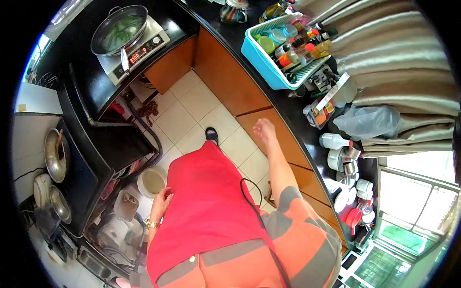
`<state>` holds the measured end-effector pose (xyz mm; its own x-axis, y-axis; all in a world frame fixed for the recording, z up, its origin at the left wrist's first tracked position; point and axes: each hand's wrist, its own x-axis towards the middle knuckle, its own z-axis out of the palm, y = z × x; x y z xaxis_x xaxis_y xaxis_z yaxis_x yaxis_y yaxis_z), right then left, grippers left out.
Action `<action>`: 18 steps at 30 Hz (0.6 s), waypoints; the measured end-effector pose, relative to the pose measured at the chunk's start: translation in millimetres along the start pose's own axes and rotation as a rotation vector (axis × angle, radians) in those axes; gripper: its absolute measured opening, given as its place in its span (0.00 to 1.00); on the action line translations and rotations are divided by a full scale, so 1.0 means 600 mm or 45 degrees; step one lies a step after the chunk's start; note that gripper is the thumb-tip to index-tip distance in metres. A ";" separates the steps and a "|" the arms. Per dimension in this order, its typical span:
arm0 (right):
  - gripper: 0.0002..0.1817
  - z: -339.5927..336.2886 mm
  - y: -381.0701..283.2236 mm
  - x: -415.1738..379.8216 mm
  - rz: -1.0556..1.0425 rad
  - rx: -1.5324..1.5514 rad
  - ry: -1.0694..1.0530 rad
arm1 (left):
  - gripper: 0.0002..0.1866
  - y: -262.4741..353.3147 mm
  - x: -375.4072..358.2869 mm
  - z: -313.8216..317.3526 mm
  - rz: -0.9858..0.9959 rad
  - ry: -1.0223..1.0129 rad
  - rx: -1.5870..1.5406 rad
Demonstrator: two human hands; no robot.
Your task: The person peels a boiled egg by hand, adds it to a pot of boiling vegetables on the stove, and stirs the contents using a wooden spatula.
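My left hand (161, 200), with a gold watch (152, 224) on its wrist, hangs beside the red apron (206, 192). Its fingers bend loosely and hold nothing I can see. My right hand (265, 130) is out in front of the orange cabinet doors (235, 72), its fingers curled in and nothing visible in them. Ahead on the left, a black frying pan (99, 42) with green vegetables (124, 32) in water stands on an induction cooker (156, 36). The cooker's red display is lit, and the pan handle (125, 61) points toward me.
A blue basket (261, 62) of bottles and jars stands on the right-hand black counter (290, 113). Beyond it are a plastic bag (370, 121), a white bottle (334, 141) and a red pan (354, 218). A white bucket (142, 182) is low on my left. Tiled floor (185, 101) lies ahead.
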<state>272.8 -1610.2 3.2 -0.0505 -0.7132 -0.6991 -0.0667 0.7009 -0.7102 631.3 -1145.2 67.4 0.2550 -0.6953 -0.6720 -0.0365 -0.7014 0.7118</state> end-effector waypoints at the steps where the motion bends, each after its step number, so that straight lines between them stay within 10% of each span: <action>1: 0.16 -0.007 -0.013 0.008 0.002 0.001 -0.004 | 0.23 0.009 -0.008 0.000 -0.026 0.007 0.017; 10: 0.55 0.018 -0.066 0.088 -0.163 -0.075 -0.005 | 0.23 0.069 -0.027 -0.001 -0.054 0.129 0.234; 18: 0.55 0.063 -0.033 0.193 -0.205 -0.262 0.426 | 0.23 0.089 -0.037 0.037 -0.153 0.158 0.203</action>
<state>305.8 -1706.4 -66.7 -0.3412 -0.8016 -0.4910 -0.2963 0.5874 -0.7531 602.4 -1170.5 115.9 0.3836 -0.5873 -0.7127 -0.1483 -0.8009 0.5802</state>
